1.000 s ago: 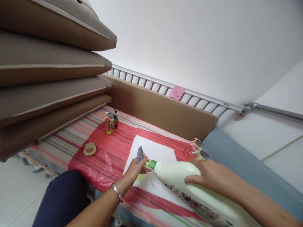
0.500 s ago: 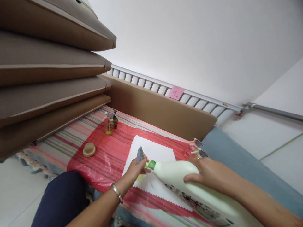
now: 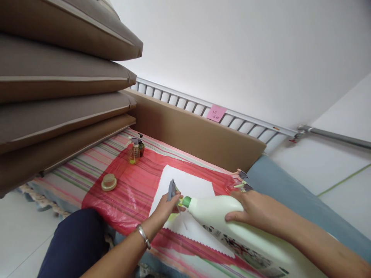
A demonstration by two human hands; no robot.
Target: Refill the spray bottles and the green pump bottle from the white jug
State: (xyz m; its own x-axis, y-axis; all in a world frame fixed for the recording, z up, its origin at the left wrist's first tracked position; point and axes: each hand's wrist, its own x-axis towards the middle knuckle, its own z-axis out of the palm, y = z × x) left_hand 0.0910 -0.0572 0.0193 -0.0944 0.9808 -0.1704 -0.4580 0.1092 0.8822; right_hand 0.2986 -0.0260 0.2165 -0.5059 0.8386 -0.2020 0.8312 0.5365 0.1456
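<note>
Slanting over the white zigzag-edged sheet (image 3: 191, 181), the large pale-green plastic bottle (image 3: 211, 207) has its long axis directed toward the left hand (image 3: 169, 204), its green tip (image 3: 186, 201) just beside those fingers. The right hand (image 3: 251, 208) clamps its fingers over the body; the left grips a grey plastic trigger sprayer (image 3: 171, 190).

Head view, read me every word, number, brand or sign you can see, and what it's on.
Pink note: top line perhaps "311", handwritten; the line below is too small to read.
Large pale green bottle: label print too blurred to read; no brand legible.
</note>
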